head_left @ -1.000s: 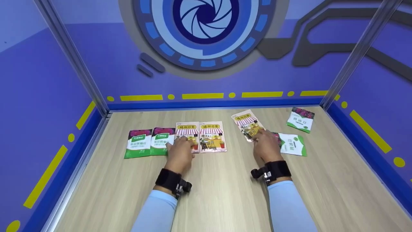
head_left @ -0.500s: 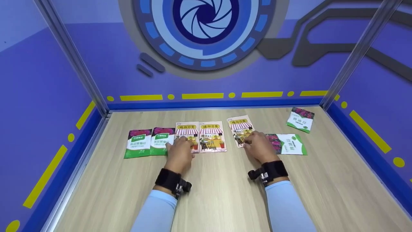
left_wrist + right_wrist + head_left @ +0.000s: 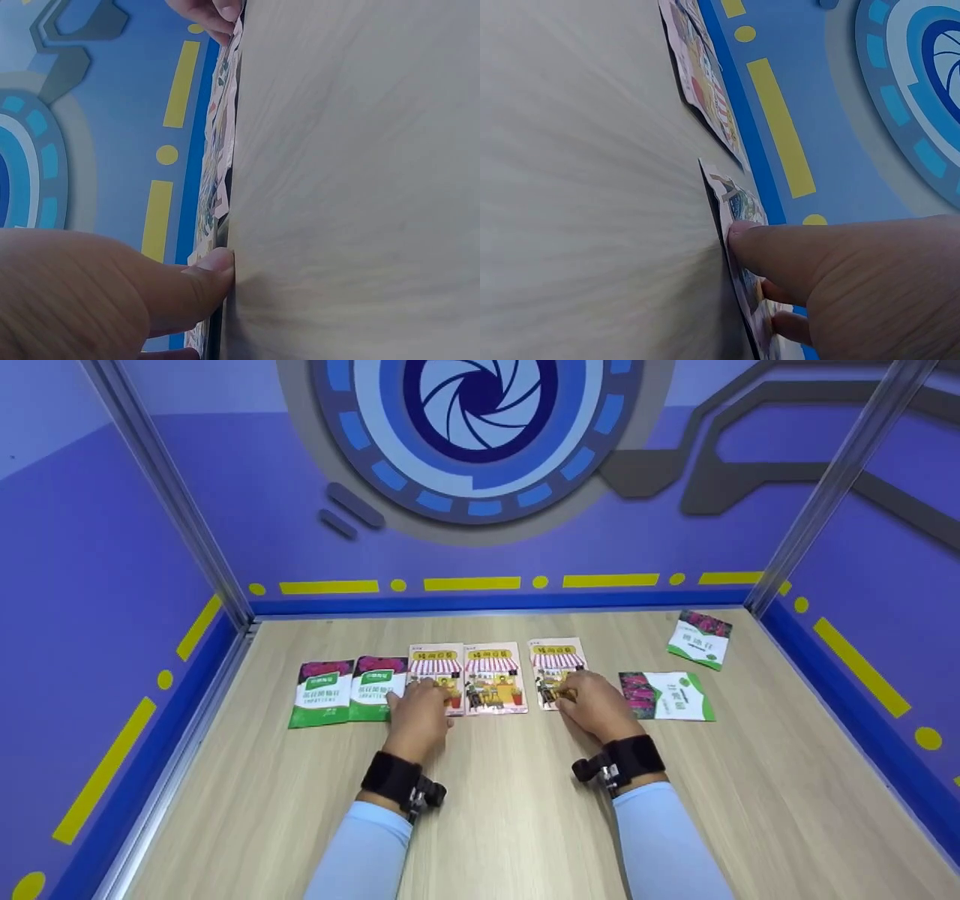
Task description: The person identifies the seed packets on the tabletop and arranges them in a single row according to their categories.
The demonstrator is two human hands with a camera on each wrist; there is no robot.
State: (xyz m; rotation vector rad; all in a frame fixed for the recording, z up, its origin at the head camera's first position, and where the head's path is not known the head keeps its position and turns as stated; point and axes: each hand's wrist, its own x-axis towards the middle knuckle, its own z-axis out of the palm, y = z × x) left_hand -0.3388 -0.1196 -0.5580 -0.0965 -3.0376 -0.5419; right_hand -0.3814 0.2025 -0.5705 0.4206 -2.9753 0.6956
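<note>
My right hand (image 3: 600, 706) rests its fingertips on a pink seed packet (image 3: 557, 661) with a striped awning print, lying flat and nearly straight. In the right wrist view the thumb (image 3: 754, 241) presses on that packet's face. My left hand (image 3: 420, 718) lies over the lower part of another pink packet (image 3: 436, 658), hiding some of it, with its thumb at the edge of a green seed packet (image 3: 377, 690). Between the hands lies one more pink packet (image 3: 495, 679), close against its left neighbour. A second green packet (image 3: 321, 695) ends the row at the left.
Right of my right hand, a white-and-green flower packet (image 3: 667, 696) lies sideways on the wooden table (image 3: 510, 810). Another flower packet (image 3: 701, 640) lies tilted near the back right corner. Blue panels (image 3: 480, 559) wall the table at the back and sides.
My right hand has slid its pink packet left towards the row and turned it from slanted to nearly straight. The sideways flower packet is now uncovered. My left hand has stayed in place.
</note>
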